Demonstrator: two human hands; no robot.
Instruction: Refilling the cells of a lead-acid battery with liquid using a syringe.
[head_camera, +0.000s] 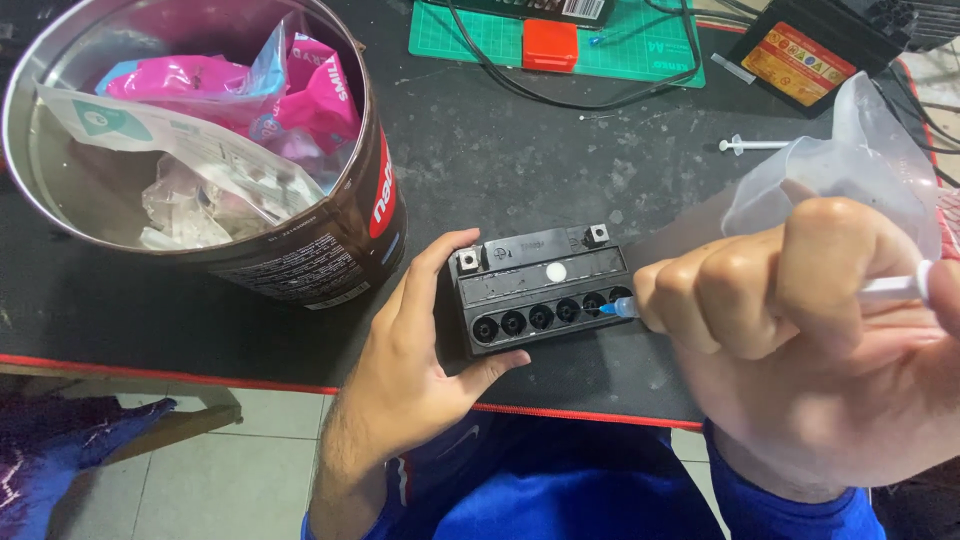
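Dark desk mat, near front edge: small black rectangular battery (541, 287), long axis left-right. Left hand (425, 350) fingers clasp its left end; right hand (800, 320) fisted around clear plastic syringe (890, 288), tip at rightmost cell hole.

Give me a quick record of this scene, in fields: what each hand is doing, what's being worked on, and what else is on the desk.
left hand: steadies the small black battery by its left end
right hand: grip closed on a syringe, a clear plastic bag also at this hand
syringe tip: at the rightmost of six open cell holes
work surface: dark desk mat with red edge
nearby: metal tin of packets, green cutting mat, second syringe, larger black battery
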